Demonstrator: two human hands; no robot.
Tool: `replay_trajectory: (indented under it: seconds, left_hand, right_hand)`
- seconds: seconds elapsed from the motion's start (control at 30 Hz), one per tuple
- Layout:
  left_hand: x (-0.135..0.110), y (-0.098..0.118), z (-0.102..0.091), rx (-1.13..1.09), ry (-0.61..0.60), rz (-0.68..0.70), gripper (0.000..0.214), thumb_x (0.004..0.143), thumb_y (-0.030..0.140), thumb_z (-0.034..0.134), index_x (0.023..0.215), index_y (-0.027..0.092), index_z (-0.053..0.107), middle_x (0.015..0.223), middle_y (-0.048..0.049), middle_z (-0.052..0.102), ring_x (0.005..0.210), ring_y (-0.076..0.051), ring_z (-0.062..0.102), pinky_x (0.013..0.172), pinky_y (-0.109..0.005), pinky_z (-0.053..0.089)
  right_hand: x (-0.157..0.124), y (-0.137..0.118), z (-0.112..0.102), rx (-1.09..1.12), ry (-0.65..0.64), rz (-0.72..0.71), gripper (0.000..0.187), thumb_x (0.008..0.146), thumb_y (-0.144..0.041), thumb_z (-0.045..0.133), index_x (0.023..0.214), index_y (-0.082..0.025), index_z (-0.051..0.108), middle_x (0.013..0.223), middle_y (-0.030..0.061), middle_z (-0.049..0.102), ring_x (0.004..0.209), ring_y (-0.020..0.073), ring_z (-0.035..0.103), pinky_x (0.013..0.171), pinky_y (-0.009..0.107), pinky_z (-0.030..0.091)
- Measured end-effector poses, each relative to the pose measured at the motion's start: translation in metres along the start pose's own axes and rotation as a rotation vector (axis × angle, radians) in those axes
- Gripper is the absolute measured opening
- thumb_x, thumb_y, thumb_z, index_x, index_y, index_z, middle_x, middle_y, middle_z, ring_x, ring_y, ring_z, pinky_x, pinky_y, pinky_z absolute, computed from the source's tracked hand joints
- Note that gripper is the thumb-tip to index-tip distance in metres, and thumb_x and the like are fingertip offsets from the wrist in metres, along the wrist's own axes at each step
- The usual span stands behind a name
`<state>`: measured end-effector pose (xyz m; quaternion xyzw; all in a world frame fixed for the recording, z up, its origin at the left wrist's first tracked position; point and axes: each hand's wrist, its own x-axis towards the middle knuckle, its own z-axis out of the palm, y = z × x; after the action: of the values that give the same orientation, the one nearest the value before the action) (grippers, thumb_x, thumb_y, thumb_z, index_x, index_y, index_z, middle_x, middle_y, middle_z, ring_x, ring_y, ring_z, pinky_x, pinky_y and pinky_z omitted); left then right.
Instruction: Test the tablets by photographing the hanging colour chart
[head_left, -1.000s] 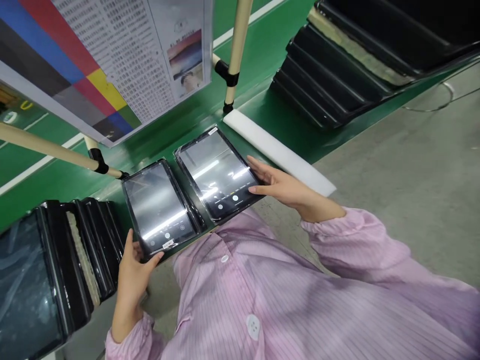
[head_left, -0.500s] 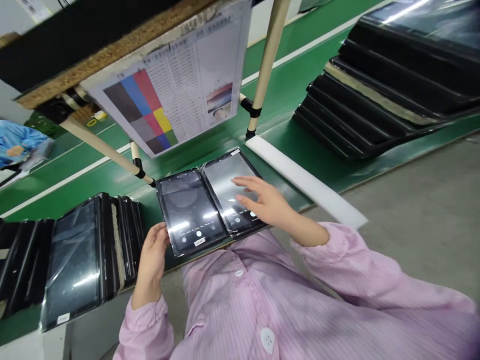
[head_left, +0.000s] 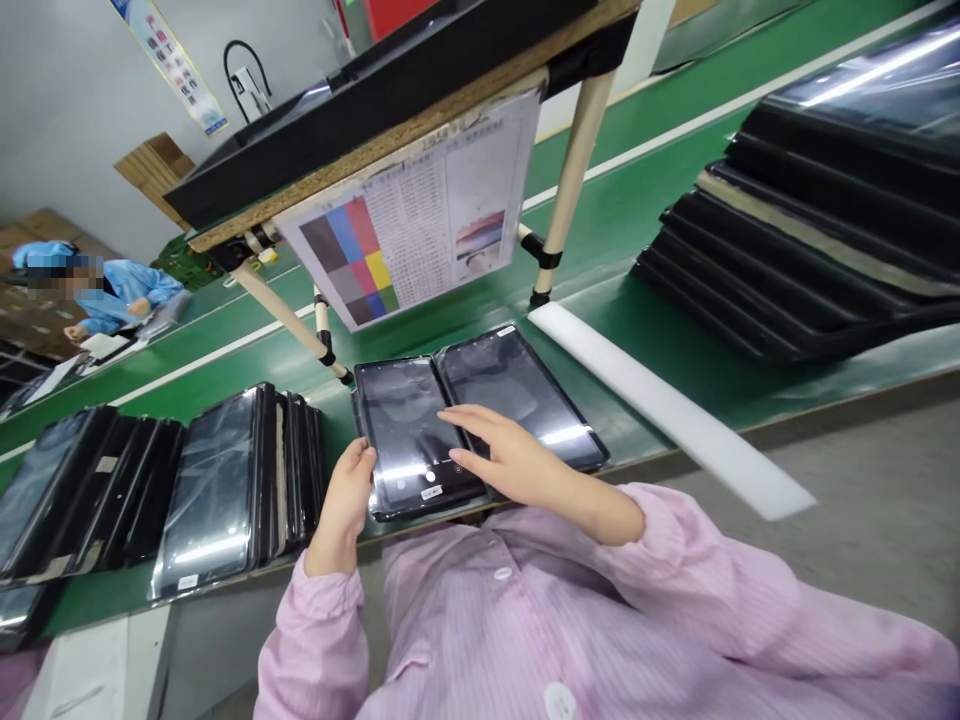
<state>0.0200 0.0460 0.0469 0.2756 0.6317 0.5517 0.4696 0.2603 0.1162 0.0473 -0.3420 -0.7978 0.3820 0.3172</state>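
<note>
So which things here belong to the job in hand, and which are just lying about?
In hand: left tablet, with left hand at its edge and right hand partly over it; likely right tablet.

Seemingly just nearby: foam strip, printed sheet, right stack, left stacks.

It's a factory workshop, electronics by the look: two tablets lie near on a long green worktop, black-framed screens stand stacked left and right, a colour-chart sheet hangs under a shelf, and far left sits a blue-capped co-worker!
</note>
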Motion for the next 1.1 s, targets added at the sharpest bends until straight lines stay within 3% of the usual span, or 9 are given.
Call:
replay_trajectory:
  seconds: [0.17, 0.33, 0.47, 0.57, 0.67, 0.77, 0.9, 1.0, 1.1]
  left_hand:
    - [-0.002, -0.009, 0.002, -0.169, 0.02, -0.02, 0.052, 0.058, 0.043, 0.089, 0.097, 0.018, 0.064, 0.083, -0.0018, 0.073, 0.069, -0.017, 0.068, 0.071, -0.032, 0.055]
    - [-0.007, -0.008, -0.021, -0.261, 0.12, 0.035, 0.057, 0.056, 0.043, 0.093, 0.101, 0.018, 0.068, 0.087, -0.0031, 0.076, 0.071, -0.017, 0.07, 0.071, -0.03, 0.057]
    - [-0.023, 0.011, -0.031, -0.314, 0.108, 0.146, 0.055, 0.066, 0.041, 0.09, 0.116, 0.026, 0.07, 0.105, -0.0013, 0.078, 0.086, -0.015, 0.073, 0.081, -0.026, 0.057]
    - [-0.036, 0.024, -0.019, -0.33, 0.036, 0.218, 0.054, 0.073, 0.04, 0.086, 0.124, 0.032, 0.069, 0.117, -0.0005, 0.076, 0.097, -0.016, 0.073, 0.089, -0.027, 0.057]
    - [-0.041, 0.029, 0.004, -0.349, -0.018, 0.262, 0.051, 0.077, 0.04, 0.082, 0.126, 0.036, 0.068, 0.129, -0.0013, 0.072, 0.11, -0.019, 0.07, 0.095, -0.032, 0.057]
    - [-0.04, 0.026, 0.03, -0.372, -0.006, 0.345, 0.047, 0.081, 0.039, 0.078, 0.127, 0.038, 0.067, 0.135, -0.0007, 0.068, 0.122, -0.022, 0.065, 0.101, -0.038, 0.054]
    - [-0.033, 0.015, 0.057, -0.314, 0.126, 0.624, 0.043, 0.09, 0.042, 0.067, 0.132, 0.031, 0.063, 0.138, -0.0058, 0.065, 0.133, -0.025, 0.057, 0.11, -0.04, 0.047]
    - [-0.031, 0.008, 0.066, -0.048, 0.131, 0.871, 0.066, 0.091, 0.05, 0.066, 0.147, 0.025, 0.046, 0.153, -0.0144, 0.05, 0.142, -0.029, 0.048, 0.117, -0.042, 0.04]
    - [-0.032, 0.005, 0.069, 0.34, 0.139, 0.947, 0.107, 0.078, 0.055, 0.079, 0.159, 0.018, 0.018, 0.164, -0.0234, 0.025, 0.153, -0.035, 0.028, 0.124, -0.048, 0.028]
  right_hand:
    - [0.005, -0.004, -0.007, 0.016, 0.048, -0.022, 0.043, 0.092, -0.039, 0.058, 0.13, -0.021, 0.068, 0.135, 0.013, 0.064, 0.126, 0.0278, 0.063, 0.111, 0.049, 0.051]
    - [0.007, -0.003, -0.017, 0.035, 0.085, 0.01, 0.045, 0.093, -0.041, 0.056, 0.131, -0.019, 0.067, 0.137, 0.014, 0.063, 0.125, 0.0281, 0.063, 0.108, 0.049, 0.053]
    - [0.005, -0.009, -0.016, 0.228, 0.048, 0.016, 0.065, 0.093, -0.049, 0.057, 0.15, -0.018, 0.05, 0.137, 0.016, 0.062, 0.117, 0.0264, 0.068, 0.102, 0.047, 0.057]
    - [0.002, -0.021, -0.012, 0.354, 0.061, -0.042, 0.078, 0.095, -0.057, 0.055, 0.16, -0.021, 0.034, 0.143, 0.015, 0.059, 0.124, 0.027, 0.064, 0.108, 0.047, 0.053]
    - [0.003, -0.03, -0.011, 0.45, 0.206, -0.067, 0.079, 0.096, -0.062, 0.05, 0.162, -0.025, 0.027, 0.158, 0.0093, 0.044, 0.144, 0.0269, 0.046, 0.121, 0.045, 0.04]
    - [0.011, -0.027, -0.016, 0.574, 0.309, -0.005, 0.074, 0.096, -0.07, 0.043, 0.156, -0.028, 0.04, 0.159, 0.004, 0.044, 0.149, 0.0243, 0.04, 0.123, 0.042, 0.037]
    - [0.027, -0.011, -0.028, 0.644, 0.314, 0.053, 0.079, 0.089, -0.082, 0.039, 0.145, -0.027, 0.052, 0.144, 0.0062, 0.06, 0.139, 0.0264, 0.053, 0.115, 0.045, 0.048]
    - [0.035, 0.001, -0.033, 0.655, 0.267, 0.083, 0.084, 0.085, -0.088, 0.038, 0.139, -0.027, 0.058, 0.128, 0.0072, 0.07, 0.13, 0.0287, 0.06, 0.105, 0.047, 0.056]
    - [0.037, 0.012, -0.031, 0.584, 0.293, 0.104, 0.086, 0.084, -0.09, 0.033, 0.131, -0.025, 0.064, 0.117, 0.0083, 0.073, 0.127, 0.03, 0.062, 0.102, 0.048, 0.057]
